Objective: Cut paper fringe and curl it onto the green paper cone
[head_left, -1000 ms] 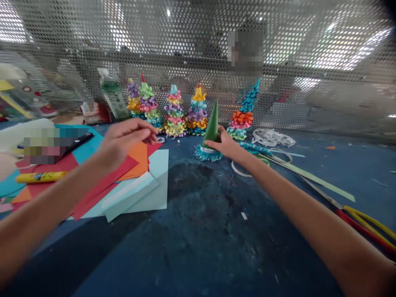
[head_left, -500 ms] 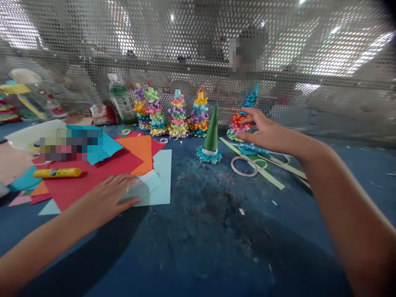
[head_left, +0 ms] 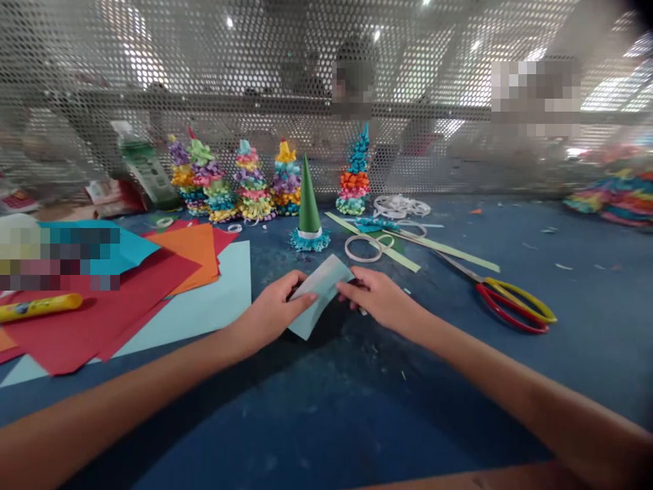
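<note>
A small light-blue piece of paper [head_left: 320, 294] is held above the table between my two hands. My left hand [head_left: 278, 303] pinches its left edge, thumb on top. At its right edge my right hand [head_left: 375, 292] grips it with the fingertips. Just beyond the paper stands a green paper cone [head_left: 308, 204] with a white band and a blue fringe [head_left: 309, 240] round its base. Left of my left hand lies a larger light-blue sheet [head_left: 224, 289], partly under red paper [head_left: 117, 309] and orange paper [head_left: 196, 252].
Scissors [head_left: 510, 303] with red and yellow handles lie at the right, near pale green strips [head_left: 408, 258] and a white ring [head_left: 363, 249]. Several colourful fringed cones [head_left: 252, 184] line the mesh wall [head_left: 433, 102]. A yellow glue stick [head_left: 41, 307] and a green bottle [head_left: 147, 170] are leftward.
My left hand has lifted the small light-blue piece from the sheets and brought it to the middle. My right hand has come down from near the back cones and taken its other edge. The view has turned right.
</note>
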`<action>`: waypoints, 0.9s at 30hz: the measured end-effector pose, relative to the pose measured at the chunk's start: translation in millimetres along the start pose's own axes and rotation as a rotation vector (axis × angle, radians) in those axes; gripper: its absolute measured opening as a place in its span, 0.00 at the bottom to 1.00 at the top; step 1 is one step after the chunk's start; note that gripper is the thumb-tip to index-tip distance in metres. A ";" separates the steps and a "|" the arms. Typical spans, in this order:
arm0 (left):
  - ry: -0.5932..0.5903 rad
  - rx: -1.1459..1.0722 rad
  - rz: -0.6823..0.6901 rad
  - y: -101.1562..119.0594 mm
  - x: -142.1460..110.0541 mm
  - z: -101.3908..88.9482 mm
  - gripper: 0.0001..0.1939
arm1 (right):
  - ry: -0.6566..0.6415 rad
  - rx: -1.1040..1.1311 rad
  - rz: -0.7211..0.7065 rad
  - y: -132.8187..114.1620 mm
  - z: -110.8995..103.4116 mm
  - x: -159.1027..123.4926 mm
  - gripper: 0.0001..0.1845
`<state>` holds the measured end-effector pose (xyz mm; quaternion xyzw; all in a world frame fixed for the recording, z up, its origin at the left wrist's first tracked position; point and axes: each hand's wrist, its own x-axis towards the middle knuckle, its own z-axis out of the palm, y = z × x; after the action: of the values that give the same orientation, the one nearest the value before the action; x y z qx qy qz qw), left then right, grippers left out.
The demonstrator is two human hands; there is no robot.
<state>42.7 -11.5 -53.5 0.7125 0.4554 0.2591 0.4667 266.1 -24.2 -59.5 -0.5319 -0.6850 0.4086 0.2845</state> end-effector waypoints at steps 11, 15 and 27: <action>-0.613 -0.426 -0.219 1.8 10.0 -20.9 0.22 | -0.338 0.203 0.133 -7.7 0.3 -22.6 0.17; -0.621 -0.278 -0.153 -4.1 7.2 -16.7 0.22 | -0.353 0.165 0.174 -11.6 8.2 -31.3 0.19; -0.465 -0.220 -0.086 -10.3 -5.9 -6.7 0.22 | -0.139 -0.097 -0.140 -8.2 25.6 -36.0 0.28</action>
<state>30.5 -12.4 -59.6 0.6778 0.3349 0.1164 0.6441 250.7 -66.2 -63.7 -0.4663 -0.7573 0.3904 0.2380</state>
